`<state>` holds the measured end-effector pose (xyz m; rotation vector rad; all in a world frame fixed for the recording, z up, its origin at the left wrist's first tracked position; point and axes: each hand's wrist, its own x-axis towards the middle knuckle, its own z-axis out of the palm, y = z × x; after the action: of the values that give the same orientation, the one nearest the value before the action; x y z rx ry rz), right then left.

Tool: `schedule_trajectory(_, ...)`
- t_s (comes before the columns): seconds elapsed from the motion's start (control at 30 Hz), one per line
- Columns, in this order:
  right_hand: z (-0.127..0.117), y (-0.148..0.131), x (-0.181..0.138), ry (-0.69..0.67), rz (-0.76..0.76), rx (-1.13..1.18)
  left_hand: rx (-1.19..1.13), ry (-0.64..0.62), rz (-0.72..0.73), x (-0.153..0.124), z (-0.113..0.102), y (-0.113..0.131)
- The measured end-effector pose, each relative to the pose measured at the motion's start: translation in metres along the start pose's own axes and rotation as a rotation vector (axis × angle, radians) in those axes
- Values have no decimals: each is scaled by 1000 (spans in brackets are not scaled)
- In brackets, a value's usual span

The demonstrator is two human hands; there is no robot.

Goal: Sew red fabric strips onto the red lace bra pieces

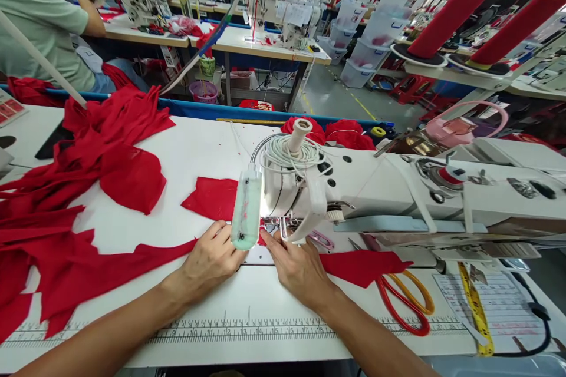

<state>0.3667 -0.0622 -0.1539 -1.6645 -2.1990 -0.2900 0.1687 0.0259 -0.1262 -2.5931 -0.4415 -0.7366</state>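
At the needle area of a white sewing machine [367,182], both my hands work close together on red fabric. My left hand [216,256] is closed, its fingers curled at the near edge of a red fabric piece [211,197]; a pale green guard [246,209] hides some fingertips. My right hand [298,268] is closed too, thumb and fingers pinching a small bit of red fabric beside the presser foot [276,222]. Another red fabric piece [365,267] lies to the right of my right wrist. The exact grip under the machine head is partly hidden.
A heap of red fabric pieces [128,174] covers the table's left. Scissors [409,306] with red and orange handles, a yellow tape measure [475,306] and a written sheet [508,312] lie right. Red thread cones [451,20] stand above. A co-worker [39,23] sits at far left.
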Motion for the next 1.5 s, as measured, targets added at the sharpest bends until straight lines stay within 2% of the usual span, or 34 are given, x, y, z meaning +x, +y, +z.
schedule_trajectory(0.33,-4,-2,2,56,-60,-24,0,5,29,-6,0,1)
schedule_trajectory(0.5,-5,-3,3,70,-64,-74,-7,-13,-10,-5,-2,2)
schedule_trajectory(0.87,-3,-4,2,63,-10,-85,43,-90,-38,-5,-1,6)
schedule_trajectory(1.1,-3,-4,3,55,-25,-55,5,-52,-88,-3,-2,3)
schedule_trajectory(1.27,-2,-4,3,72,-32,-59,-41,-115,-107,-3,-5,3)
schedule_trajectory(1.5,-1,-2,1,40,-34,-61,-46,-97,-93,-6,-2,4)
